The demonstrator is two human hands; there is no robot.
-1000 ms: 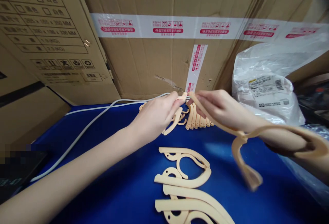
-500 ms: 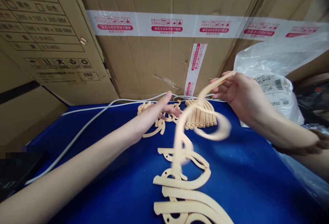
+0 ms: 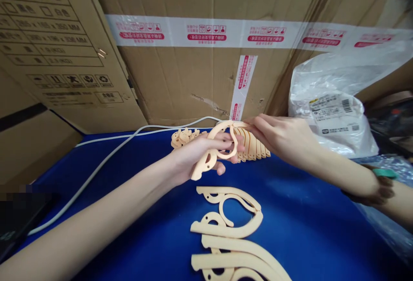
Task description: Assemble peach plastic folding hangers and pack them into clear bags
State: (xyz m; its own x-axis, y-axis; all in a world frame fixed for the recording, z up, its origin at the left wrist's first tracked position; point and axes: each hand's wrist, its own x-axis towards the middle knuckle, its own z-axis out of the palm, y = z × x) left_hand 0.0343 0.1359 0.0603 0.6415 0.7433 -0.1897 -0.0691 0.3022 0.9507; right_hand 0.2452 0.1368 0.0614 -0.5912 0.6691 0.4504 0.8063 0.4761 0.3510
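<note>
A beige folding clothes hanger [image 3: 204, 165] is held up between both hands, above the blue surface. My left hand [image 3: 190, 154] has its fingers around the hanger's left side; part of the hanger is hidden behind them. My right hand [image 3: 282, 132] pinches the right end. Below on the surface lie more curved hanger pieces, an upper pair [image 3: 248, 231] meeting at a joint and a lower set [image 3: 238, 260] cut off by the bottom edge. Behind my hands sit a row of stacked curved pieces [image 3: 253, 145] and a heap of small holed pieces [image 3: 183, 137].
A blue work surface [image 3: 145, 238] carries the pieces. Cardboard boxes [image 3: 167, 83] stand along the back and left. White cable [image 3: 106, 147] runs over the left side. To the right lies a white plastic bag [image 3: 335, 121]; a dark object [image 3: 22, 216] is at the left edge.
The right hand has brought the swinging hanger left and down and turned over to pinch its end. The left hand, free before, has closed on the hanger.
</note>
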